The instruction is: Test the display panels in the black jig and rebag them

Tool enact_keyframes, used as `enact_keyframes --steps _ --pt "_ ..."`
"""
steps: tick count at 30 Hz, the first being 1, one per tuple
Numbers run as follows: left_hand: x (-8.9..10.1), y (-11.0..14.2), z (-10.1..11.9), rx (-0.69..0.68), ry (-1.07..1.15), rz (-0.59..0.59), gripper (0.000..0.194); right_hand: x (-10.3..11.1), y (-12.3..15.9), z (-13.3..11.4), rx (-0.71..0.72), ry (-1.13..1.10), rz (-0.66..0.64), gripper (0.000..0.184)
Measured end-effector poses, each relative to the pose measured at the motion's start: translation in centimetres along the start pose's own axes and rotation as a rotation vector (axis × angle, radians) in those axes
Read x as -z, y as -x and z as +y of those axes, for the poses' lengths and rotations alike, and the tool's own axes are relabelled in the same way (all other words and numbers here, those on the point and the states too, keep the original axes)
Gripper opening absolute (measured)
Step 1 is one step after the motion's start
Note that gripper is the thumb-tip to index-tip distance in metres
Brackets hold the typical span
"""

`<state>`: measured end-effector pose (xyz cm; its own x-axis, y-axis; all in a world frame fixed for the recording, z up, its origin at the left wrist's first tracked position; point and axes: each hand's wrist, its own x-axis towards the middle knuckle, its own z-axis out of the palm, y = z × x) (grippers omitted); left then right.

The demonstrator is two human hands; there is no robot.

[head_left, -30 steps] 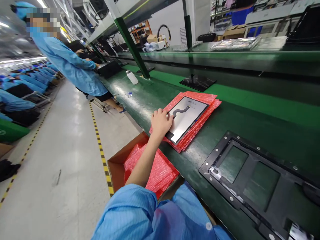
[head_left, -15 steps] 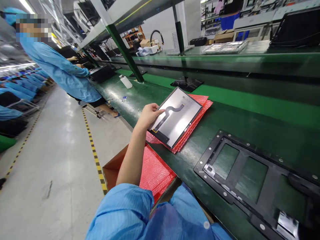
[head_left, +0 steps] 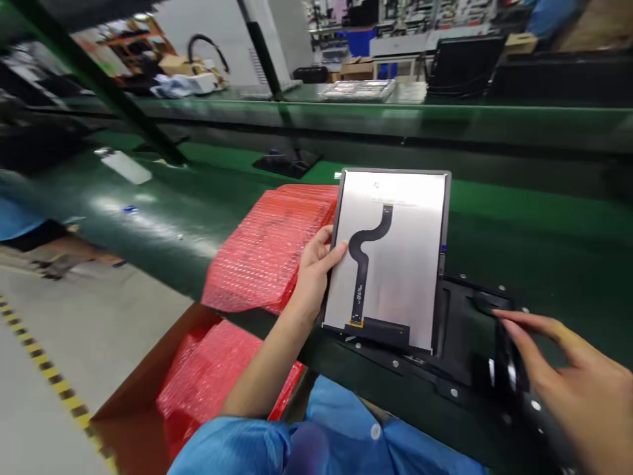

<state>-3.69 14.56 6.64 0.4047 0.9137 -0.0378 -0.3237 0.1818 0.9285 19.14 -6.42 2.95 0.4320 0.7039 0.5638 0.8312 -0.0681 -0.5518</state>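
Observation:
My left hand [head_left: 314,270] grips the left edge of a silver display panel [head_left: 395,264] with a black curved flex cable on its back. The panel is held tilted up, above the left end of a black frame fixture [head_left: 465,343] lying on the green belt. My right hand [head_left: 568,376] has come in from the lower right with fingers stretched out over the right part of the fixture, holding nothing. A stack of red bubble-wrap bags [head_left: 270,247] lies on the belt just left of the panel.
A cardboard box [head_left: 138,409] with more red bubble wrap stands on the floor below the belt edge. Farther along the green belt [head_left: 544,224] lie a white bottle [head_left: 126,168] and a black stand base [head_left: 287,161]. A raised shelf behind carries trays and boxes.
My left hand has lifted the panel off the red bags and carried it right, over the black fixture. My right hand has entered the view. The camera has swung right.

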Motion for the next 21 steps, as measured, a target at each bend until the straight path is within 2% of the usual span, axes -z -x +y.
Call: enact_keyframes --steps 3,5,10,16,18,21 --pt "-2.1 -0.8 -1.5 0.029 0.017 -0.125 0.043 -0.9 -2.0 -1.9 0.058 0.003 0.035 0.020" --pt "-2.7 -0.8 -1.9 0.032 0.025 -0.170 0.043 -1.6 -3.2 -2.5 0.052 0.013 0.078 0.016" --pt "-2.1 -0.3 -2.3 0.080 0.040 -0.206 0.039 -2.9 -4.1 -2.5 0.069 0.046 0.085 0.012" --pt "-1.8 -0.2 -2.4 0.074 0.005 -0.209 0.039 -2.8 -4.0 -3.1 0.093 0.079 0.104 0.008" --pt "-1.9 -0.1 -2.4 0.069 -0.002 -0.219 0.038 -2.8 -4.0 -3.2 0.100 0.109 0.084 0.008" --pt "-2.0 0.1 -2.4 0.067 -0.033 -0.218 0.037 -2.9 -3.9 -2.8 0.038 0.152 0.029 0.009"
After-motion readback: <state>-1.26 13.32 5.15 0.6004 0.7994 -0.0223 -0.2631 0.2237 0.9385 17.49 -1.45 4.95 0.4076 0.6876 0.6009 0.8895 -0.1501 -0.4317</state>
